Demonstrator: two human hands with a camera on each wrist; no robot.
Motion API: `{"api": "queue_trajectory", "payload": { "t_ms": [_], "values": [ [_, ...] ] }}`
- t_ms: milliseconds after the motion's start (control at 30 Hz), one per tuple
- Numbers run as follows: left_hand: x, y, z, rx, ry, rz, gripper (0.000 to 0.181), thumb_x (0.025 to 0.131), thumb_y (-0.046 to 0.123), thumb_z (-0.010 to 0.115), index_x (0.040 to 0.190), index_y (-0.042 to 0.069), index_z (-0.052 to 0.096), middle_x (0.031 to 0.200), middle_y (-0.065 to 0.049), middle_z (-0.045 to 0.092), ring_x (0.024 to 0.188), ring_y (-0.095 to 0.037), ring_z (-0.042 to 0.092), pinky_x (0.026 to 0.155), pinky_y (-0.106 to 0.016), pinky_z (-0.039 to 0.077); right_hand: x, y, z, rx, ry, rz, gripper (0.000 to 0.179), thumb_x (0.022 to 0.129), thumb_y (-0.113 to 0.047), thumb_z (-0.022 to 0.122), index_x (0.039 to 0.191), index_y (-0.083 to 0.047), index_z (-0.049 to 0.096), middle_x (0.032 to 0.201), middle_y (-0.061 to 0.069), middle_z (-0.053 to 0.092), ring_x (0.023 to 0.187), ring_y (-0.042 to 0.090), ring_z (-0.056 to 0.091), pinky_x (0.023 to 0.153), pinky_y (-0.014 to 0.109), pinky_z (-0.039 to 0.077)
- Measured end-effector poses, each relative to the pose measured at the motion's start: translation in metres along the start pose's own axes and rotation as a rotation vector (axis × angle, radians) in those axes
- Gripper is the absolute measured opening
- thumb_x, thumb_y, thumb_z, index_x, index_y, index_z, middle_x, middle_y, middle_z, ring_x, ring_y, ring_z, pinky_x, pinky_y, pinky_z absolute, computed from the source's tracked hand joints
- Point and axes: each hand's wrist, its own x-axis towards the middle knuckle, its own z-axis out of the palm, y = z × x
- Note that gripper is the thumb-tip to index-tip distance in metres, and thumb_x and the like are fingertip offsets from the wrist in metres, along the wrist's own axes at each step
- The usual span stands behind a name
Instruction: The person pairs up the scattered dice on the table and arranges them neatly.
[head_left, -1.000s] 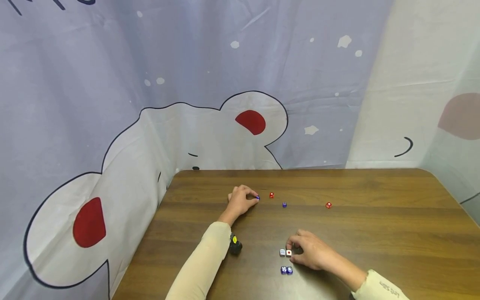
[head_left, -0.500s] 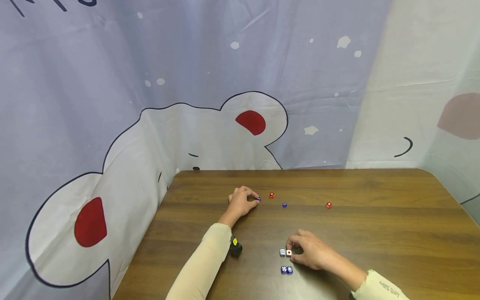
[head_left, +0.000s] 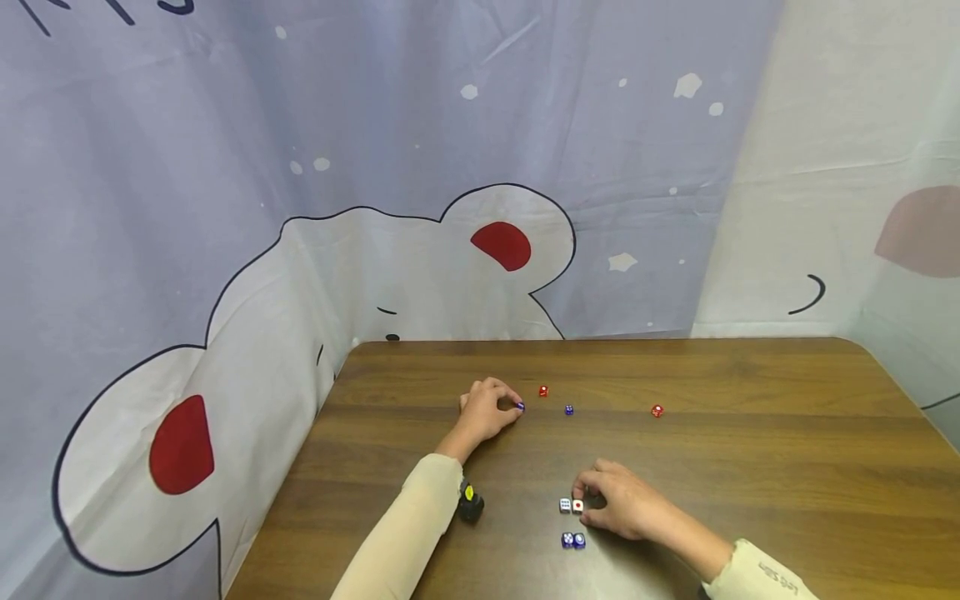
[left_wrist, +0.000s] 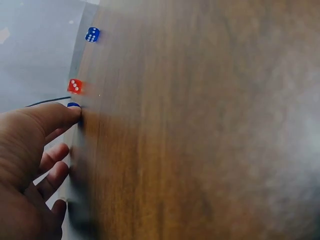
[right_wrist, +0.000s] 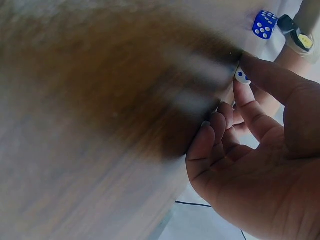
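Brown wood-grain table (head_left: 765, 483), printed cloth (head_left: 375, 125) behind; left fingers (head_left: 507, 390) pinch blue die (left_wrist: 73, 105), right fingers (right_wrist: 254, 115) white die (right_wrist: 242, 76).

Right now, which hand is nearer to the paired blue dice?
Right. The right hand is just beyond the paired blue dice, rightward; the left hand is far beyond, leftward.

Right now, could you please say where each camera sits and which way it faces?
Head: head-worn, facing forward and down at the table; left hand and right hand show.
Left wrist: worn there, facing a blue die; left hand shows.
Right wrist: worn there, facing a white die; right hand and left arm show.
Head and right wrist share that white die.
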Motion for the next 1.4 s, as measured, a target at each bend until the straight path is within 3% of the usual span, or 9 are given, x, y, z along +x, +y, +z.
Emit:
{"api": "queue_trajectory", "payload": {
  "t_ms": [400,967,1400],
  "values": [
    [-0.013,0.011,0.000,-0.002,-0.025,0.002,0.010,0.091,0.033,0.076,0.099,0.027,0.076,0.124,0.002,0.060,0.116,-0.024,0.049,0.095,-0.051,0.031,0.001,0.000,0.000,0.010,0.007,-0.016,0.025,0.077,-0.024,0.085,0.090,-0.025,0.064,0.089,-0.010,0.050,0.083,0.008,0.048,0.072,0.030,0.044],
    [-0.030,0.019,0.003,0.037,-0.009,0.044,0.009,0.088,0.035,0.079,0.095,0.030,0.076,0.122,0.002,0.060,0.113,-0.024,0.050,0.092,-0.051,0.033,0.000,0.001,0.001,0.002,0.006,-0.014,0.025,0.077,-0.024,0.085,0.090,-0.026,0.063,0.089,-0.011,0.049,0.083,0.007,0.047,0.073,0.030,0.044],
    [-0.044,0.030,0.004,0.042,-0.043,0.063,0.009,0.087,0.037,0.080,0.095,0.034,0.077,0.121,0.004,0.060,0.112,-0.021,0.050,0.092,-0.046,0.033,0.000,0.001,0.000,0.008,0.003,-0.029,0.026,0.078,-0.024,0.085,0.091,-0.026,0.063,0.088,-0.010,0.048,0.082,0.007,0.045,0.071,0.030,0.042]
  ]
}}
